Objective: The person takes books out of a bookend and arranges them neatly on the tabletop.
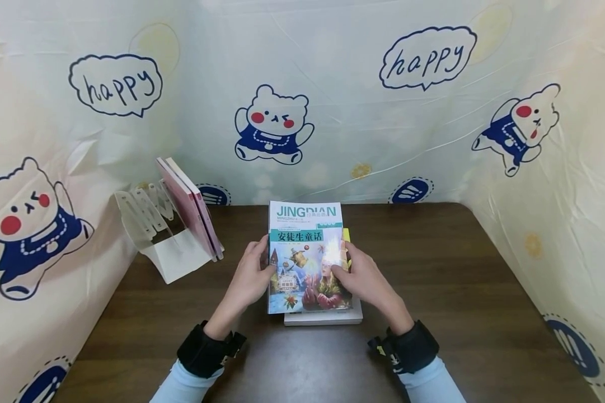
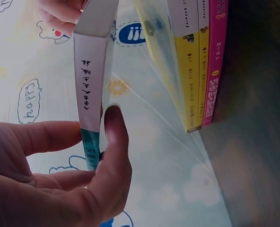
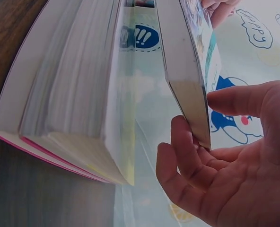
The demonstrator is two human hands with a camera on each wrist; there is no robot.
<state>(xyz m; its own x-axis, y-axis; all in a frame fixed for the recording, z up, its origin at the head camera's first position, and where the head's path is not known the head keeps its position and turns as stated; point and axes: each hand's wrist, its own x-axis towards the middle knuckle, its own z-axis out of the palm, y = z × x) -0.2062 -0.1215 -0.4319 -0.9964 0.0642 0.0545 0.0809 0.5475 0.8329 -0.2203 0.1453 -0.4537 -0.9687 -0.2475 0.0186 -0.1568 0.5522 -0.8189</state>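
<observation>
Both hands hold a children's book (image 1: 307, 254) with a teal-and-white cover and a colourful picture, its front facing up. My left hand (image 1: 249, 277) grips the spine side, thumb on the cover and fingers beneath. On the opposite edge, my right hand (image 1: 367, 277) pinches the pages the same way. Below the held book lies a stack of books (image 1: 324, 320). The left wrist view shows a gap between the two, with yellow spines (image 2: 189, 71) and a pink spine (image 2: 215, 66) in the stack. Page edges (image 3: 78, 85) of that stack fill the left of the right wrist view.
At the table's left rear stands a white bookend rack (image 1: 176, 254), with pink-covered books (image 1: 188, 207) leaning upright at its right side. The brown table (image 1: 458, 313) extends to a patterned curtain (image 1: 332, 112) behind and at both sides.
</observation>
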